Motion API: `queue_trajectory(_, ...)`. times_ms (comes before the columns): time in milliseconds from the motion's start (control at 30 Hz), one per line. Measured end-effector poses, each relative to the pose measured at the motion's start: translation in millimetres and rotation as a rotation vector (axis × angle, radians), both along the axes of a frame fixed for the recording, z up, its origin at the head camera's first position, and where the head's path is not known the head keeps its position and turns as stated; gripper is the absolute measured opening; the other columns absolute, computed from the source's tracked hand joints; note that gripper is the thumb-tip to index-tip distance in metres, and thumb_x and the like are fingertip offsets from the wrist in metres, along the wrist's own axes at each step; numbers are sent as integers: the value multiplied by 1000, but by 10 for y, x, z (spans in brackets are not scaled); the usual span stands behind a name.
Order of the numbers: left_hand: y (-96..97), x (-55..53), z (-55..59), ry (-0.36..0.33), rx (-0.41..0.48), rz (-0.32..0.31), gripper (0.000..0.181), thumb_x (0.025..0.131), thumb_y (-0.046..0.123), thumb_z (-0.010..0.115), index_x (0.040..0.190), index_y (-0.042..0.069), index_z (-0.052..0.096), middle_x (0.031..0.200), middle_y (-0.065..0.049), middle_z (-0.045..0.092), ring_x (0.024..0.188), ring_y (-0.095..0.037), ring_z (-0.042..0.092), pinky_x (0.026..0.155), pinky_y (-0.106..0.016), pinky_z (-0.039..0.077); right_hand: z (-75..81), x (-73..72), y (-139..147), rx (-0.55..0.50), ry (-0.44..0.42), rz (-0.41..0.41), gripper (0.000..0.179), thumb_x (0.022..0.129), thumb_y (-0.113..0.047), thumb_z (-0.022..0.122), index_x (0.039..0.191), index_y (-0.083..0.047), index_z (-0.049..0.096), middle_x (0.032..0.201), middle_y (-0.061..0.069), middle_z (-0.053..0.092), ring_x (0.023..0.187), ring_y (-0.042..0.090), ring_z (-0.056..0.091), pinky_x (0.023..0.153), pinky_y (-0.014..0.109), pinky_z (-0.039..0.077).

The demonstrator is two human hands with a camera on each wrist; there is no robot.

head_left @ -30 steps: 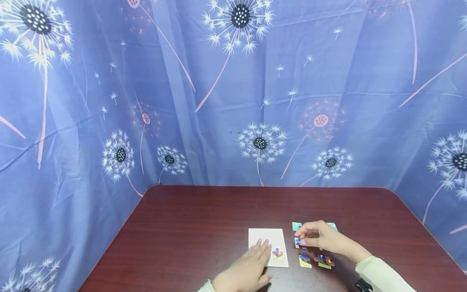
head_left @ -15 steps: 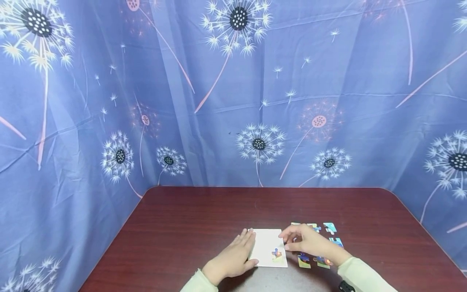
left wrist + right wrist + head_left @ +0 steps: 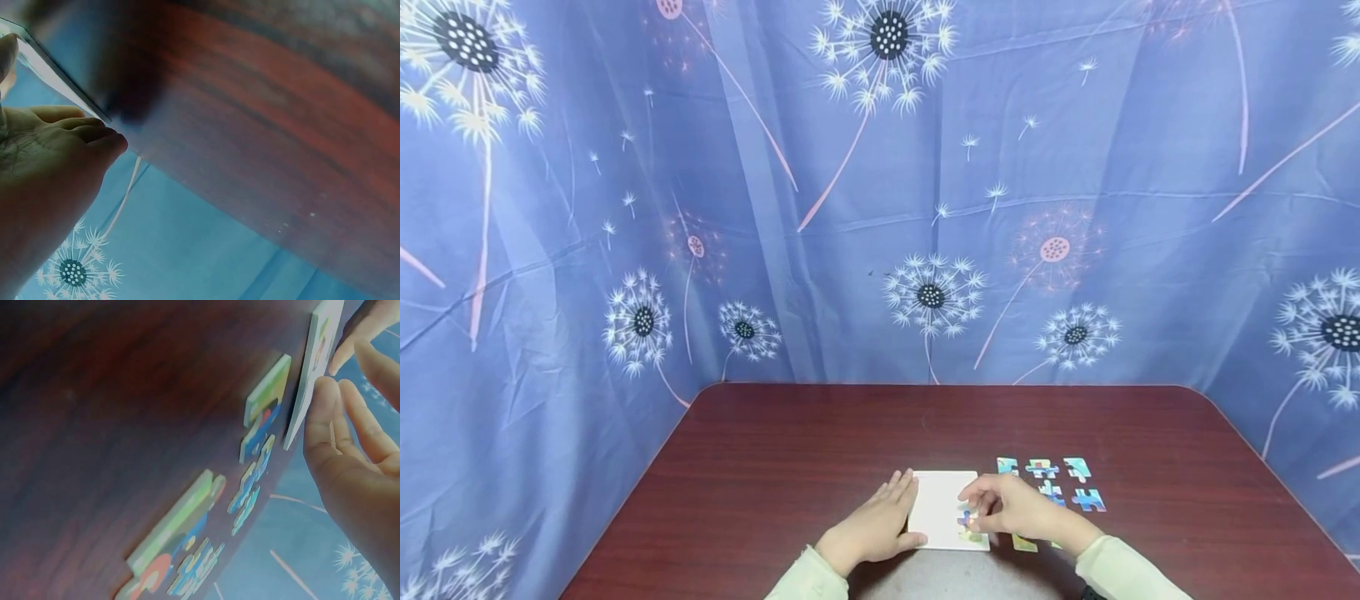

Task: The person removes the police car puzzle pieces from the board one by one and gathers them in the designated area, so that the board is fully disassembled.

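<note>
A white puzzle board lies on the table with one colourful jigsaw piece in its lower right corner. My left hand lies along the board's left side, fingers straight and thumb at its near edge; the left wrist view shows its fingers beside the board's edge. Over the board's right side is my right hand, thumb and bent fingers apart, near the corner piece. Nothing shows between these fingers in the right wrist view. Whether they touch the piece is unclear.
Several loose jigsaw pieces lie in rows right of the board, among them a top right piece and a blue one. The right forearm hides some of them. A blue dandelion-print curtain hangs round the brown table.
My right hand has moved left from the loose pieces to the board's corner piece. My left hand has slid left off the board's surface to its left edge.
</note>
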State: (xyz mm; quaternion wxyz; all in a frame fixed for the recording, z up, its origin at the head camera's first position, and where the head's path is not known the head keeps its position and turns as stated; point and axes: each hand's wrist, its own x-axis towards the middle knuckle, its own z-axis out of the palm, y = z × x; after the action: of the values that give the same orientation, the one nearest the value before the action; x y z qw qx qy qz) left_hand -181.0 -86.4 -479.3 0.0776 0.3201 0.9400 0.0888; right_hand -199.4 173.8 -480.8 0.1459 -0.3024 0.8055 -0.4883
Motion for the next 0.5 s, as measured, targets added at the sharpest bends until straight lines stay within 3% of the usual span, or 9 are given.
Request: queue_trajectory(500, 16, 3, -14, -9, -25, 27, 78, 92, 47, 56, 146, -4, 34, 154, -20, 27, 142, -32, 26, 113, -39, 26, -35, 37, -82, 99, 63, -25, 35, 70, 0, 79, 102, 3, 65, 86, 4, 55, 72, 9, 54, 64, 22, 51)
